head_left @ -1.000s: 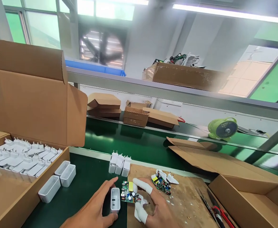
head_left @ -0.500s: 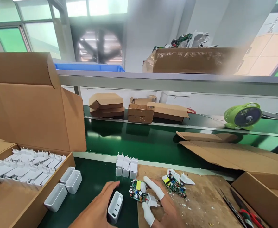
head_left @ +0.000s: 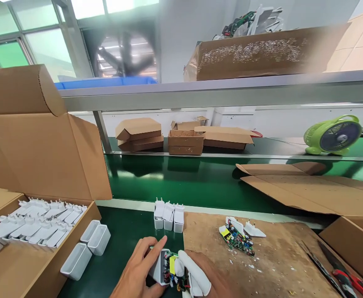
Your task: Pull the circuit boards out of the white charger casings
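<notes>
My left hand [head_left: 134,271] is closed around a white plastic charger housing [head_left: 157,268], its open end turned to the right. In my right hand [head_left: 215,275], with white covers on the fingers, is a circuit board [head_left: 173,265] bearing a yellow component. The board's left end meets the mouth of the housing; how far it is inside I cannot tell. A white end piece [head_left: 195,287] shows under the right fingers. Further right, a second circuit board [head_left: 237,240] rests on the brown board beside a white plug cover [head_left: 254,229]. Three white chargers [head_left: 168,218] stand behind my hands.
A cardboard box [head_left: 49,265] with rows of white chargers [head_left: 35,221] stands left, several open housings [head_left: 76,263] beside it. Tweezers [head_left: 319,265] and red-handled scissors [head_left: 352,283] lie right on the brown board [head_left: 277,265], near another box [head_left: 352,244]. A shelf [head_left: 218,93] crosses above.
My left hand has taken hold of the housing and turned its open end rightward. My right hand has brought the circuit board left against it. The view has shifted slightly.
</notes>
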`<state>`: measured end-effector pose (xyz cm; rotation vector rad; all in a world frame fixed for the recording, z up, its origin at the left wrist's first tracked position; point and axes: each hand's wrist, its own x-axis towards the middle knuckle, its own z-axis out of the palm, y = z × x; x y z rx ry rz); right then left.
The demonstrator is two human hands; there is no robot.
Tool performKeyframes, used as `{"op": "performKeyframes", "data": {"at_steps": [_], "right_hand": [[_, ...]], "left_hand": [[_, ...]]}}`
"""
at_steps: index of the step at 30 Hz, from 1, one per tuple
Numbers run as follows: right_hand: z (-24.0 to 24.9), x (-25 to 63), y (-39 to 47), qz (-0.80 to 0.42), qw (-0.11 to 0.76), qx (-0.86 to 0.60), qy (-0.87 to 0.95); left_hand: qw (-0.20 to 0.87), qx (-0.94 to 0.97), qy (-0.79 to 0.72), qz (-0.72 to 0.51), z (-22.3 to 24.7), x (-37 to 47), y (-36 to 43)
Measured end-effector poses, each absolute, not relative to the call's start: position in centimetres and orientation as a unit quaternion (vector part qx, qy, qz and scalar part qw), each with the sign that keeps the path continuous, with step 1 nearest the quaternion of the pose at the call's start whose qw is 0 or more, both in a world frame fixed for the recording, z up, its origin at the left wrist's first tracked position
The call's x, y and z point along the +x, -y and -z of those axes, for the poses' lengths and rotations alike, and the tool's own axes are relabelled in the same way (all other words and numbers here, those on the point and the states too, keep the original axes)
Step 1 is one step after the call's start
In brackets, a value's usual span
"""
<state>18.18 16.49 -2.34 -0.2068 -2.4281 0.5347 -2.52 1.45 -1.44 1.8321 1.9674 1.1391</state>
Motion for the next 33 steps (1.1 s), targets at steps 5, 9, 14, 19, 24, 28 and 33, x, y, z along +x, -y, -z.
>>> {"op": "performKeyframes", "data": {"at_steps": [5,9,14,19,24,28,33], "right_hand": [[3.4,17.7,-16.4,-0.191,0.315,-0.088,0.925],[3.3,17.5,-16.2,-0.178,0.315,-0.081,0.929],[3.0,17.4,-16.0,-0.161,0.310,-0.090,0.933],[0.4,17.7,-16.0,-0.136,0.277,-0.070,0.949],[-1.4,18.0,-16.0,-0.094,0.240,-0.049,0.965],[-1.1,18.2,-16.0,-0.106,0.212,-0.057,0.970],[-1.5,18.3,-15.7,-0.133,0.204,-0.059,0.968]], "left_hand": [[0.088,0.637,-0.671,-0.369,1.3,-2.4,-1.5],[0.083,0.643,-0.672,-0.359,1.4,-2.4,-1.5],[0.101,0.635,-0.681,-0.351,1.9,-2.6,-1.5],[0.095,0.628,-0.691,-0.345,2.0,-2.7,-1.3],[0.058,0.630,-0.686,-0.360,1.5,-2.5,-1.3],[0.048,0.645,-0.670,-0.364,1.3,-2.5,-1.4],[0.055,0.649,-0.667,-0.362,1.4,-2.6,-1.3]]}}
